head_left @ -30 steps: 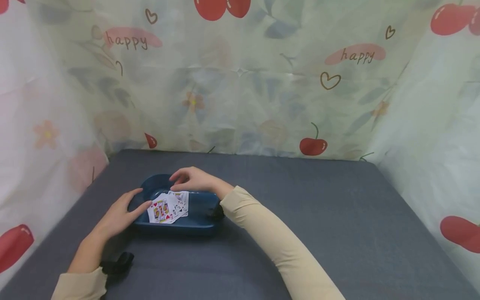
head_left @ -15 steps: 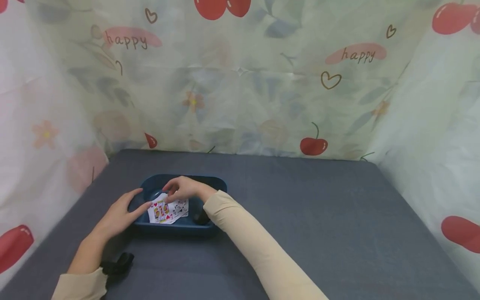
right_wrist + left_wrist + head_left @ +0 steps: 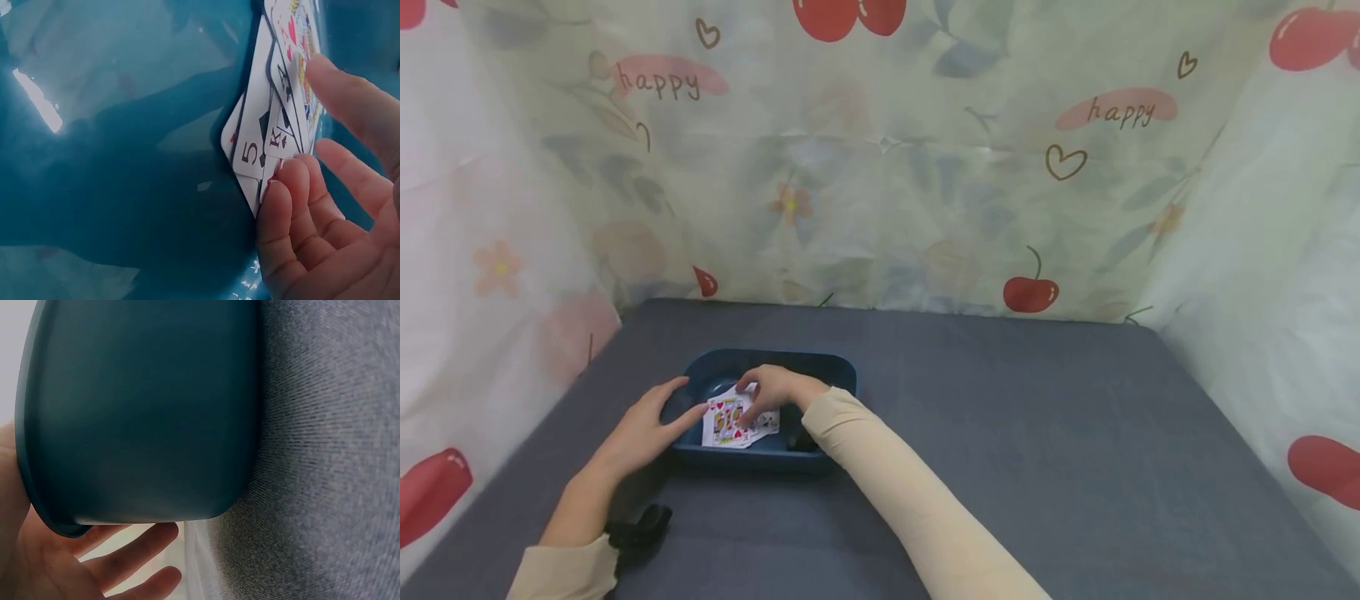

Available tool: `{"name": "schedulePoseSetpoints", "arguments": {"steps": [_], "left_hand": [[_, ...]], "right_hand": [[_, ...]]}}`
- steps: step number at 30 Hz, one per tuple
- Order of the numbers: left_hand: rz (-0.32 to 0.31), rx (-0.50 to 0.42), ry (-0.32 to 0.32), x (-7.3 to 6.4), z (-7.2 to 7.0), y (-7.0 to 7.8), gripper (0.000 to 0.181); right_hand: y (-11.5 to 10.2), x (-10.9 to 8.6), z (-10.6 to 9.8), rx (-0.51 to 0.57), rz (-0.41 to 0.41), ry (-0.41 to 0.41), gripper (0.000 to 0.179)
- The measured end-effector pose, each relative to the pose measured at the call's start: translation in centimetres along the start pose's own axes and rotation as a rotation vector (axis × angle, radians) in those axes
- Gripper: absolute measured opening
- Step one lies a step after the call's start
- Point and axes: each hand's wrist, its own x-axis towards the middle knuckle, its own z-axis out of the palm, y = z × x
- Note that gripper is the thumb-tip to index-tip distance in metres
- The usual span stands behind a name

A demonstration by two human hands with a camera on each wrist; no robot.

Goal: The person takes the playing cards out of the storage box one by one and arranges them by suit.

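A dark blue plastic tub (image 3: 838,362) stands at the left of the table, its outer wall (image 3: 144,412) filling much of the left wrist view. Overlapping playing cards (image 3: 722,423) lie face up inside, a red-heart court card on top. My left hand (image 3: 640,429) grips the tub's left end, thumb over the rim and fingers along the outside. Reaching into the tub, my right hand (image 3: 777,388) holds the card pile. In the right wrist view its thumb (image 3: 331,78) is at the top card's face, fingertips at the edges, near a five and a king (image 3: 275,140).
Dark grey cloth (image 3: 1037,450) covers the table. A pale printed curtain (image 3: 887,208) encloses the back and sides. A black strap piece (image 3: 643,529) sits on the left wrist; another dark piece (image 3: 802,440) shows under the right wrist, inside the tub.
My right hand has come down from above the tub's far side onto the cards, its thumb now over the top card. The spread looks narrower. My left hand keeps its place.
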Motion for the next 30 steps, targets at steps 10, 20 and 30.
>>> {"name": "schedulePoseSetpoints", "arguments": {"steps": [10, 20, 30], "left_hand": [[0.019, 0.002, 0.007, -0.2, 0.0, -0.1, 0.08], [0.015, 0.018, 0.003, 0.0, 0.2, -0.2, 0.081], [-0.001, 0.034, -0.005, -0.1, 0.2, 0.0, 0.08]], "right_hand": [[-0.6, -0.6, 0.2, -0.087, 0.061, 0.014, 0.053], [-0.3, -0.7, -0.2, -0.031, 0.02, 0.042, 0.046], [0.0, -1.4, -2.4, 0.246, -0.059, -0.004, 0.025]]}}
